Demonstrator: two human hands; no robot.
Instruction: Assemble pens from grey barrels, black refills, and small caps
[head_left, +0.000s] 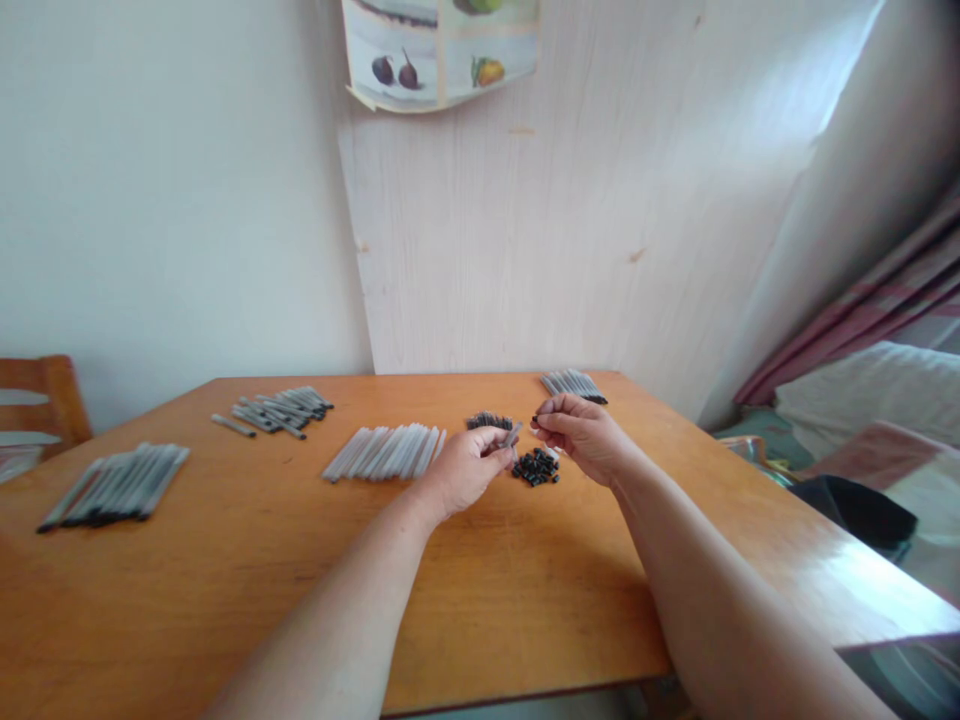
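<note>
Nearest to us, our bare forearms reach over the orange-brown wooden worktop (525,620). On the left lies a row of pale, slim tubes with black ends (124,485), the black ends towards us. Ahead, our two hands are apart from each other, just above a loose heap of short black cylindrical pieces (536,468). Our left hand (466,466) pinches a slim translucent tube (514,434), tilted; our right hand (586,432) pinches a small black piece (535,420) between thumb and fingers, near that tube but apart from it. Left of our left hand we have a row of whitish translucent tubes (384,453). Just beyond that hand sits a cluster of thin dark-and-clear pieces (489,421), partly hidden. Farther off lie a scattered pile of grey tubes with dark ends (281,410) at left and a neat row of grey black-ended tubes (571,386) at right. Behind stands a pale wood-grain panel (487,250).
</note>
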